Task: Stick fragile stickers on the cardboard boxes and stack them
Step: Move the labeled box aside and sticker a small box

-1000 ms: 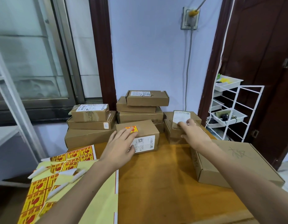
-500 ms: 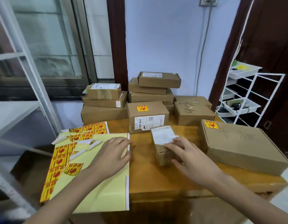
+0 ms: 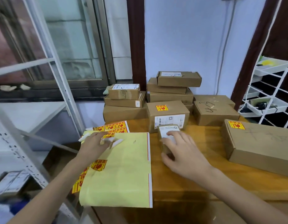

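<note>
Right hand: fingers grasping the small box on the table.
Left hand: left of small box, fingers released on sticker sheet.

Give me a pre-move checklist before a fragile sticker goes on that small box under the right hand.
1. Small box steadied on the table by right hand: ok.
2. Sticker in left hand: cannot tell; its fingers rest on the sticker sheets.
3. Stickers left on the sheets: ok, several show.
4. Bare cardboard on the small box's top: cannot tell; a white label and the hand cover it.
5. Labelled box behind already stickered: ok.
</note>
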